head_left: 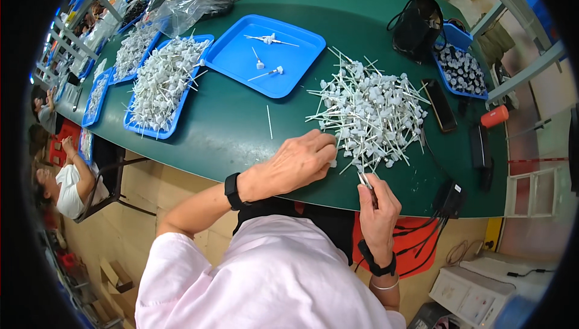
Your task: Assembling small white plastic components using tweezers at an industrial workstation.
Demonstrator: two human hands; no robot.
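Observation:
A heap of small white plastic parts with thin stems (371, 115) lies on the green table in front of me. At the heap's near left edge, my left hand (295, 163) has its fingers curled together; what they pinch is hidden. Below the heap, my right hand (380, 205) is closed round a slim metal-tipped hand tool (364, 179), perhaps tweezers or cutters. Its tip points at the nearest white parts. A blue tray (241, 66) with a few stemmed parts stands beyond my left hand. One loose white stem (269, 122) lies on the table left of the heap.
Blue trays piled with white parts (163, 88) stand at left, with plastic bags (199, 3) behind. At right are a phone (439, 104), a black bag (417, 27), a tray of dark-and-white parts (461, 69) and a black box with cables (449, 198). Another person (78, 184) sits far left.

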